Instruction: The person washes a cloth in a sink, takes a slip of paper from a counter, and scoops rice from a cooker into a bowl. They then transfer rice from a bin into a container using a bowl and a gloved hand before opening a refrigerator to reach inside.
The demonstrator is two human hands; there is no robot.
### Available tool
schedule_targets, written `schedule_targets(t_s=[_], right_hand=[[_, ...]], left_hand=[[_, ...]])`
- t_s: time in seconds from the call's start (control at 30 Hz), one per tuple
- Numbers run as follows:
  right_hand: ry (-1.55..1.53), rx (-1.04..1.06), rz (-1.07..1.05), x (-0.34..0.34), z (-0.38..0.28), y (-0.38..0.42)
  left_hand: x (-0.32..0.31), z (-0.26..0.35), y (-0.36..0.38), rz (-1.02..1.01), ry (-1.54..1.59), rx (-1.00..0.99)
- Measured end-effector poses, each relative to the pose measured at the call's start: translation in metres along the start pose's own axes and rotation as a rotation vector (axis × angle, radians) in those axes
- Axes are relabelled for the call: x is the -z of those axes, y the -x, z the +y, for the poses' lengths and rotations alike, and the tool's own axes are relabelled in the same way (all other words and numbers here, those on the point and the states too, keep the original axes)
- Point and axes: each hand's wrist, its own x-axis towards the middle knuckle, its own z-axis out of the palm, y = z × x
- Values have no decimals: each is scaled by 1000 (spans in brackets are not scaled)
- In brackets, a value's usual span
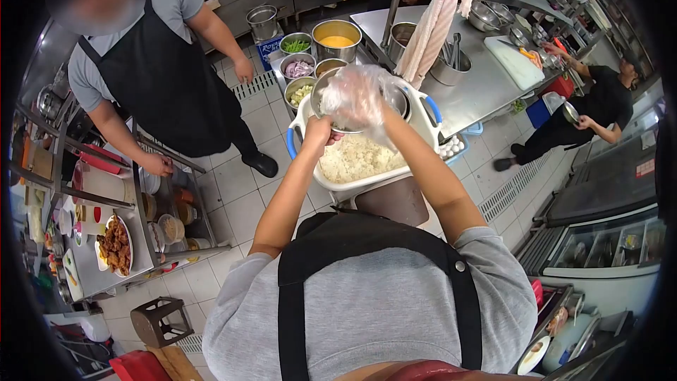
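A white tub (331, 185) with blue handles holds a mass of cooked rice (360, 158). Over its far part is a round metal bowl (319, 97). My left hand (322, 132) is closed on the bowl's near left rim. Covered by a clear plastic glove, my right hand (363, 99) is over the bowl's inside; the crumpled plastic hides its fingers and anything in them. Beyond the tub stand metal containers of chopped green vegetable (295, 46), sliced purple onion (297, 69), pale diced pieces (301, 94) and yellow liquid (336, 41).
A person in a black apron (162, 85) stands at the left; another person (599, 99) bends at the right. A steel counter (483, 88) bears a cutting board (513, 62) and a utensil pot (450, 69). White eggs (451, 147) sit right of the tub.
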Motion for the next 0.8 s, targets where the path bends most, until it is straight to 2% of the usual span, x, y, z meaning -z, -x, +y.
schedule_targets(t_s=[0.03,0.07,0.1,0.17,0.23,0.3,0.33,0.4,0.43,0.5,0.53,0.57,0.6,0.67,0.7,0.73,0.77,0.8], right_hand=[[302,186,60,-14,-5,3],[355,193,-104,-27,-5,2],[356,199,-109,-42,4,7],[214,152,-152,-70,12,21],[235,190,-184,-46,-8,33],[-5,53,-186,-23,-29,35],[-8,52,-192,-15,-32,33],[-305,91,-209,-7,-29,36],[-313,85,-212,-9,-23,38],[-1409,-416,-193,-13,4,37],[-1404,-497,-136,-10,10,37],[-983,-422,-228,-6,16,42],[-358,-271,-393,33,-34,35],[14,-99,-679,57,-91,17],[-40,146,-438,-14,-52,31],[-33,385,-175,-83,-15,45],[-653,-171,-419,-127,-7,41],[-1249,-765,-634,-153,-7,34]], left_hand=[[-1,2,1,-3,0,26],[-1,-1,1,48,6,-15],[0,-4,1,52,13,-14],[10,-12,-1,16,20,-92],[16,-19,-7,12,3,-73],[18,-20,-7,51,14,-22],[18,-21,-9,52,16,-16],[17,-28,-11,48,52,28],[19,-30,-12,47,65,46],[24,-32,-22,54,99,27],[27,-30,-24,108,85,-30],[30,-30,-25,161,73,-83],[36,-35,-36,197,73,-115],[44,-43,-51,205,89,-147],[49,-48,-64,210,101,-185],[56,-86,-107,304,80,-349],[55,-77,-99,305,83,-348],[50,-58,-79,255,88,-247]])
